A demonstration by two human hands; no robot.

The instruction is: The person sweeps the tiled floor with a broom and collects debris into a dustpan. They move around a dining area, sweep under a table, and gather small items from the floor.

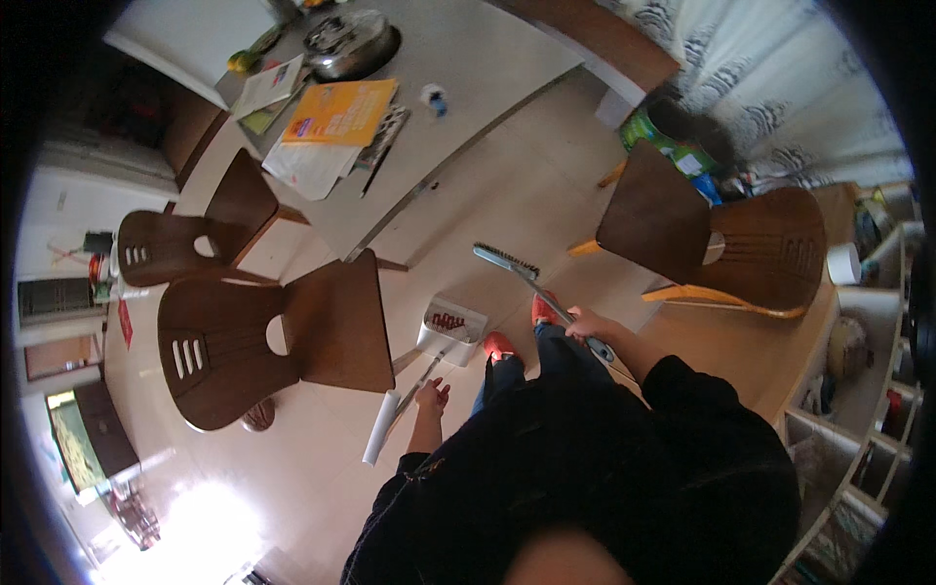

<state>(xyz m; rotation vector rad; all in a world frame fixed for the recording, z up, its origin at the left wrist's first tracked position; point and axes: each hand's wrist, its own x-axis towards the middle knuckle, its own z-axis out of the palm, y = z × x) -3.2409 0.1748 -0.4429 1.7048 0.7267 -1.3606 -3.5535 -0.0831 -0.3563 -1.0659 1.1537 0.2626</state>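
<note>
My right hand (586, 326) is closed around the grey handle of a broom (501, 258). Its pale blue head with dark bristles is raised in front of my feet, bristles facing away from me. A white long-handled dustpan (455, 330) rests on the floor left of my red shoes; reddish marks or bits show in it, too small to tell. Beside its thin handle is my left hand (433, 395), fingers apart, not visibly wrapped around it. A white cylinder (382, 428) lies along the handle's near end, left of that hand.
Brown wooden chairs stand at the left (340, 325) and right (654, 212). Ahead, a grey table (468, 44) holds a lidded metal pan (349, 45), an orange book (342, 113) and papers. Open shelving (863, 300) runs along the right side, and green containers (647, 131) stand near the curtain.
</note>
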